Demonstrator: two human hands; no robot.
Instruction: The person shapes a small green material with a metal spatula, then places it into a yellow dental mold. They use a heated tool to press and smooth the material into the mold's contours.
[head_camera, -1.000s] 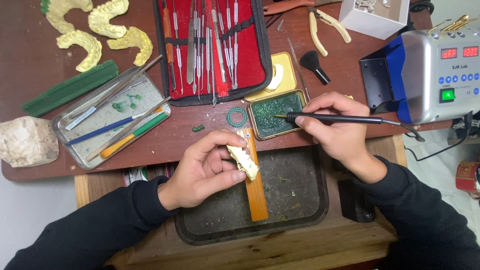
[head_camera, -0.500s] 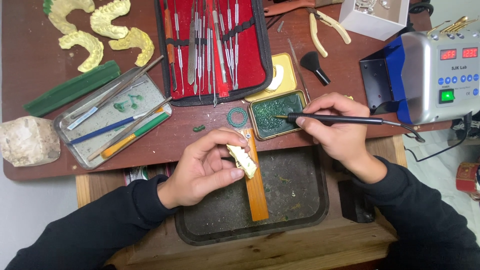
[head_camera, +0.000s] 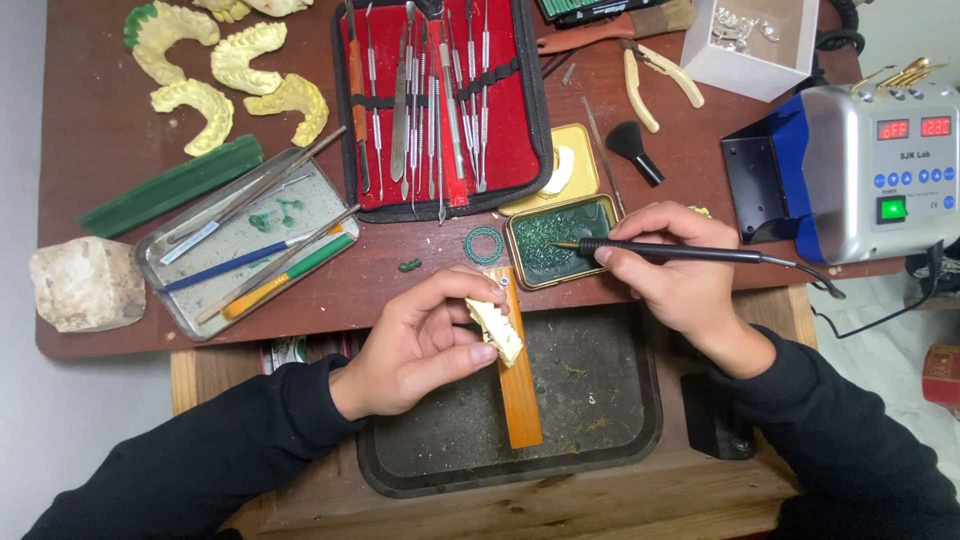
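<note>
My left hand (head_camera: 420, 340) holds a small pale yellow dental cast (head_camera: 497, 328) against the orange wooden peg (head_camera: 518, 380) that juts over the dark tray (head_camera: 610, 440). My right hand (head_camera: 670, 265) grips a black electric wax pen (head_camera: 680, 252) like a pencil. Its metal tip dips into the green wax in a small open tin (head_camera: 560, 240). A cable runs from the pen toward the silver and blue heater unit (head_camera: 870, 170) on the right.
A red instrument roll (head_camera: 440, 100) with several metal tools lies at the back centre. Yellow dental casts (head_camera: 230, 85), a green wax bar (head_camera: 170, 185), a metal tray of tools (head_camera: 250, 240) and a plaster lump (head_camera: 85, 285) sit left. Pliers (head_camera: 655, 80), a brush and a white box (head_camera: 750, 40) sit back right.
</note>
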